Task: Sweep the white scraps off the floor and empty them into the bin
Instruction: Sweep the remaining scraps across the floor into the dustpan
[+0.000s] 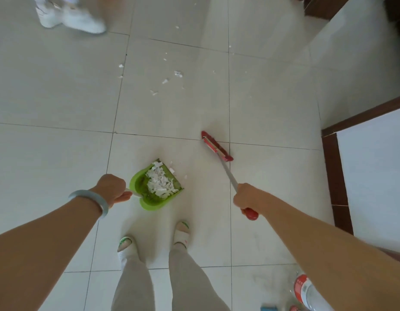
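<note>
Left hand (112, 189) is clenched round the short pale handle of the green dustpan (149, 203); right hand (246, 197) grips the broom (217, 147) low on its metal shaft, red end cap sticking out behind the fist.

- Pan sits just ahead of the person's slippers (183, 231), open lip facing away and right, toward the broom head. Judgement: it is set that way so strokes feed straight in.
- Collected scraps (159, 182) are heaped in the pan. Two stray bits (172, 169) lie just beside the lip.
- Broom head rests on a grout line, near the pan but apart from it, bristle edge angled at the lip. The low one-handed grip looks chosen for short, controlled strokes.
- Loose scraps (177, 74) are scattered well ahead, on the next tile row, with smaller flecks further out. Likely the next reach.
- Bin: not in view, so emptying is not yet done.

Surface: pale glossy floor tiles (49, 86) with dark grout; scraps are low-contrast against them and easy to miss.

Room: dark wood trim (329, 176) frames a white panel on the right. Another person's white shoes (71, 19) are at top left, blurred. A plastic bottle (306, 292) lies at bottom right. A pale bangle (91, 199) is on the left wrist.
</note>
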